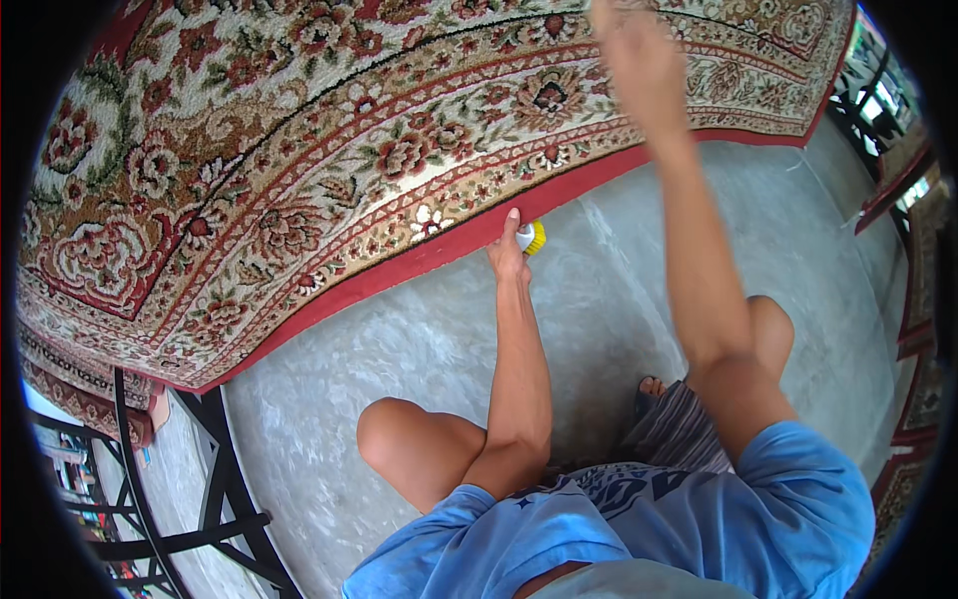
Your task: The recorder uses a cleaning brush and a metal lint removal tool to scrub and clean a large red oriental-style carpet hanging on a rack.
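Note:
A large floral rug (409, 155) in cream, brown and red stretches across the upper part of the head view, with a plain red border along its near edge. At that border is my left hand (510, 258), closed around a small scrub brush (537, 238) with a white body and yellow bristles. The thumb points up and lies against the red border. My right hand (644, 80) reaches farther out over the patterned part of the rug. It is smeared by motion, so its fingers and anything in them cannot be made out.
Grey concrete floor (399, 329) lies beneath me, with my bent knees to either side. Black metal framework (225, 469) stands at the lower left, beside another rug (90, 399). More patterned rugs (923, 389) hang along the right edge.

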Demonstrator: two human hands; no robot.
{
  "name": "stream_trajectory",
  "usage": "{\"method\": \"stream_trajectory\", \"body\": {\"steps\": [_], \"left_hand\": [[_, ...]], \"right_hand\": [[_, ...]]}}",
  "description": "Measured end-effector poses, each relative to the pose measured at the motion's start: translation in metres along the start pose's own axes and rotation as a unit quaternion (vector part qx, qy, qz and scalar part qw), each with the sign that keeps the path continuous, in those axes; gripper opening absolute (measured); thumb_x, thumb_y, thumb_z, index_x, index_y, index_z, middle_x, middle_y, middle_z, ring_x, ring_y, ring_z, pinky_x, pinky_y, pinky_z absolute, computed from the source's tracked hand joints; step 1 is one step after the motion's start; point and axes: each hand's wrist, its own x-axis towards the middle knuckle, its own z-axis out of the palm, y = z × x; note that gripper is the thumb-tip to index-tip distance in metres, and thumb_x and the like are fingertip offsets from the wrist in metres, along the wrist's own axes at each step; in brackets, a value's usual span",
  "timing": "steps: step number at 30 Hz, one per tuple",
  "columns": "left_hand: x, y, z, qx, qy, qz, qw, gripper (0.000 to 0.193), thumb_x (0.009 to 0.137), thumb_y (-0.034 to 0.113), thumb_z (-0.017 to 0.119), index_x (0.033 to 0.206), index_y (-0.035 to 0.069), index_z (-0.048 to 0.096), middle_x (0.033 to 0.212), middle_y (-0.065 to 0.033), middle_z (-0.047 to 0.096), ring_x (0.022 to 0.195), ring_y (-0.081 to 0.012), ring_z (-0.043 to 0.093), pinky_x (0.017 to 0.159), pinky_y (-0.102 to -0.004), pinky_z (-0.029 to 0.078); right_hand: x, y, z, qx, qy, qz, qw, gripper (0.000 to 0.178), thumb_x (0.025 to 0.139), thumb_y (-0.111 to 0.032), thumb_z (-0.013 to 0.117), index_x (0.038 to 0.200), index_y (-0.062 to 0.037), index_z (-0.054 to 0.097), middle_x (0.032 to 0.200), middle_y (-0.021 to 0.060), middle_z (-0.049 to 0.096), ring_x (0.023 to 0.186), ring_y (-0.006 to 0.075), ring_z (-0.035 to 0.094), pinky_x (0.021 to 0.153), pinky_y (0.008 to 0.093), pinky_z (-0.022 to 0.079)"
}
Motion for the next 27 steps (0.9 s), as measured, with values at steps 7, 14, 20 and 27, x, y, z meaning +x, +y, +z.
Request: {"method": "stream_trajectory", "body": {"steps": [7,14,20,27], "left_hand": [[-0.021,-0.002,0.029,-0.004,-0.061,0.034,0.998,0.051,0.082,0.021,0.084,0.127,0.015,0.060,0.114,-0.0021,0.068,0.099,-0.0166,0.065,0.074,-0.0430,0.054],[0.006,0.002,-0.009,-0.003,-0.033,0.041,0.999,0.036,0.091,0.019,0.074,0.124,0.008,0.063,0.114,-0.0016,0.069,0.096,-0.0153,0.066,0.075,-0.0326,0.053],[-0.012,0.005,-0.016,-0.023,-0.034,0.049,0.998,0.036,0.086,0.015,0.079,0.119,0.009,0.065,0.109,-0.0039,0.070,0.097,-0.0186,0.068,0.083,-0.0438,0.055],[-0.006,-0.013,0.017,-0.021,-0.052,0.009,0.998,0.038,0.083,0.018,0.082,0.117,0.010,0.066,0.109,-0.0036,0.071,0.101,-0.0188,0.067,0.085,-0.0479,0.051]], "right_hand": [[0.191,0.036,0.034,-0.039,0.309,-0.219,0.925,0.038,0.102,-0.030,0.056,0.125,-0.0005,0.064,0.083,0.0169,0.070,0.074,0.0287,0.068,0.067,0.0421,0.051],[-0.217,0.033,0.144,0.026,-0.267,0.114,0.957,0.029,0.094,-0.018,0.054,0.117,-0.0094,0.070,0.087,0.0297,0.067,0.083,0.0486,0.067,0.076,0.0599,0.052],[-0.063,-0.032,0.050,0.110,-0.048,-0.035,0.992,0.032,0.098,-0.029,0.055,0.093,-0.0003,0.068,0.083,0.0235,0.069,0.077,0.0441,0.068,0.067,0.0489,0.054],[0.123,0.009,0.067,-0.023,0.161,-0.125,0.979,0.036,0.102,-0.028,0.055,0.123,-0.0007,0.065,0.096,0.0189,0.073,0.082,0.0330,0.071,0.073,0.0391,0.053]]}}
